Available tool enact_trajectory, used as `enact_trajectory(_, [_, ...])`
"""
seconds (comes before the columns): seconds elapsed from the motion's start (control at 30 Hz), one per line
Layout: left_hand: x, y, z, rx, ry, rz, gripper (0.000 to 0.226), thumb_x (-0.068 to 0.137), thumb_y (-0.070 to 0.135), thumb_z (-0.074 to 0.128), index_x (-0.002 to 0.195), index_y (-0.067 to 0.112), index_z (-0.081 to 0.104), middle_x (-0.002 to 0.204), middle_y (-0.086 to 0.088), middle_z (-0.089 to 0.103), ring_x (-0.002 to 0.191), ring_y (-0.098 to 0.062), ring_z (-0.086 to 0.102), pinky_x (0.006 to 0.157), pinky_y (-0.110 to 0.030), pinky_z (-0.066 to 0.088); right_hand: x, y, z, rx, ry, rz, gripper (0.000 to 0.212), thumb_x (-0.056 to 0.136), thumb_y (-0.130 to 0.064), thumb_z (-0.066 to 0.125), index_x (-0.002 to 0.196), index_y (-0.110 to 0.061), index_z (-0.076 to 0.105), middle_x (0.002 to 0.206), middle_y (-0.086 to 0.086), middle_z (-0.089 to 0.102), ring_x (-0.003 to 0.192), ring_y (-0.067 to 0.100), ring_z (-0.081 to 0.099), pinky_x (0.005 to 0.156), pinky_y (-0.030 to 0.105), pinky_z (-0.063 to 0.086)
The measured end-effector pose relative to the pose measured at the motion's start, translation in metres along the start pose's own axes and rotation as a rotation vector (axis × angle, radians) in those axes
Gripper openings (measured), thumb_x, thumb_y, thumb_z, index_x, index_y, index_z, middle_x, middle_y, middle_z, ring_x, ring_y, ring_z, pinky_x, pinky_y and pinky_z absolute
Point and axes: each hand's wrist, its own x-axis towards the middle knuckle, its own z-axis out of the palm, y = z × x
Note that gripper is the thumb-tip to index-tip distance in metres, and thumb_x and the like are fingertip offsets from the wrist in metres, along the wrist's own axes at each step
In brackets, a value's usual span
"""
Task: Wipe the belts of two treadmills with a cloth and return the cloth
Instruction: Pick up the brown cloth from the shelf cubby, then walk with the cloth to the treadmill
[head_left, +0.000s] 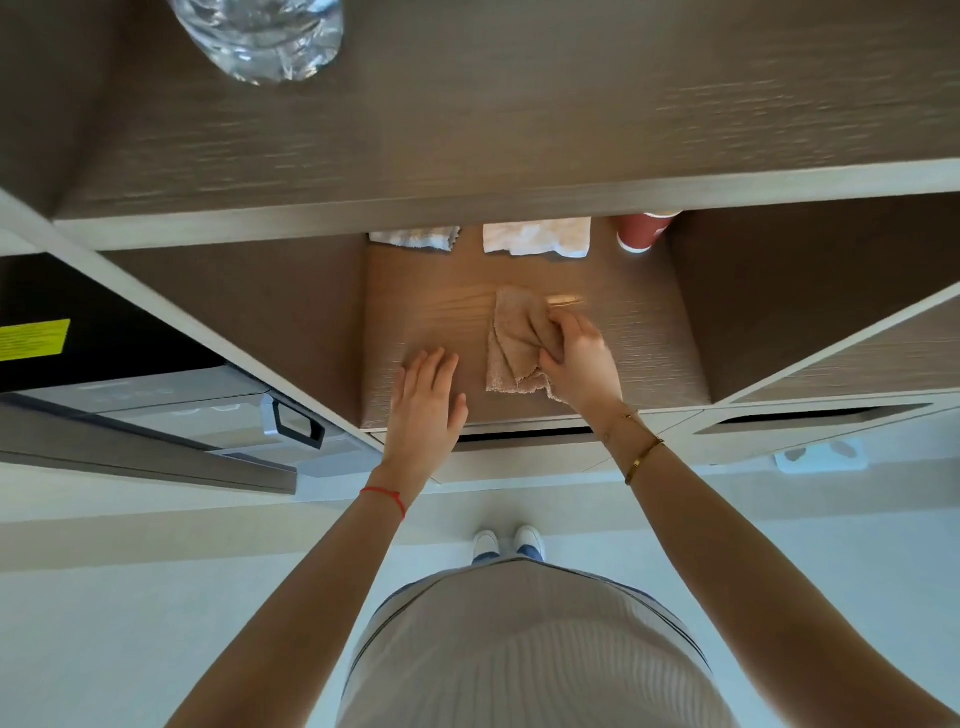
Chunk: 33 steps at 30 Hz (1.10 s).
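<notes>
1. Your right hand (576, 358) grips the tan cloth (511, 345), bunched on the shelf (415, 312) in the middle cubby.
2. Your left hand (423, 400) hovers just left of it, fingers straight and holding nothing.
3. No treadmill shows, so you may be fetching or returning it; I cannot tell which.

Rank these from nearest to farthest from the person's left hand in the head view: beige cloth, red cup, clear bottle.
From the left hand:
1. Beige cloth, just to its right on the shelf, gripped by the right hand.
2. Red cup, back right of the shelf.
3. Clear bottle, on the cabinet top, upper left.
</notes>
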Motion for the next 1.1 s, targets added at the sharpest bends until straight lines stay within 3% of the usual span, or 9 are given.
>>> enact_trajectory(0.23, [-0.013, 0.005, -0.016, -0.061, 0.071, 0.117, 0.045, 0.099, 0.023, 0.051, 0.142, 0.01, 0.049, 0.142, -0.007, 0.052, 0.133, -0.026, 0.045, 0.113, -0.041, 0.035, -0.037, -0.002, -0.024, -0.033, 0.117, 0.021, 0.041, 0.08, -0.01, 0.063, 0.12, -0.006, 0.062, 0.107, 0.01, 0.066, 0.099, 0.027, 0.058, 0.082, 0.039, 0.052])
enact_trajectory(0.4, [-0.027, 0.017, -0.025, -0.093, 0.077, 0.259, 0.041, 0.098, 0.021, 0.055, 0.137, 0.007, 0.055, 0.134, -0.009, 0.058, 0.124, -0.026, 0.052, 0.102, -0.043, 0.046, -0.091, 0.0, -0.042, -0.027, 0.255, 0.078, 0.029, 0.08, -0.01, 0.066, 0.108, -0.003, 0.065, 0.096, 0.009, 0.064, 0.09, 0.026, 0.056, 0.077, 0.038, 0.049])
enact_trajectory(0.5, [-0.037, 0.029, -0.028, -0.122, 0.04, 0.359, 0.041, 0.098, 0.02, 0.055, 0.137, 0.008, 0.055, 0.134, -0.008, 0.058, 0.125, -0.025, 0.052, 0.103, -0.042, 0.046, -0.134, 0.002, -0.054, -0.013, 0.341, 0.139, 0.027, 0.081, -0.015, 0.069, 0.107, -0.006, 0.065, 0.096, 0.006, 0.064, 0.088, 0.022, 0.056, 0.073, 0.031, 0.045])
enact_trajectory(0.73, [-0.065, 0.084, -0.02, -0.163, -0.054, 0.608, 0.04, 0.096, 0.015, 0.059, 0.134, 0.005, 0.056, 0.133, -0.008, 0.058, 0.123, -0.025, 0.053, 0.101, -0.043, 0.047, -0.245, 0.017, -0.081, -0.015, 0.513, 0.359, 0.028, 0.08, -0.015, 0.072, 0.108, -0.012, 0.066, 0.095, 0.001, 0.064, 0.089, 0.021, 0.057, 0.072, 0.028, 0.041])
enact_trajectory(1.1, [-0.162, 0.242, 0.03, -0.162, -0.247, 1.082, 0.04, 0.096, 0.014, 0.058, 0.135, 0.003, 0.056, 0.133, -0.01, 0.058, 0.125, -0.027, 0.053, 0.106, -0.044, 0.043, -0.455, 0.06, -0.12, -0.025, 0.796, 0.728, 0.027, 0.08, -0.016, 0.07, 0.107, -0.013, 0.066, 0.092, -0.002, 0.063, 0.089, 0.019, 0.056, 0.071, 0.033, 0.047])
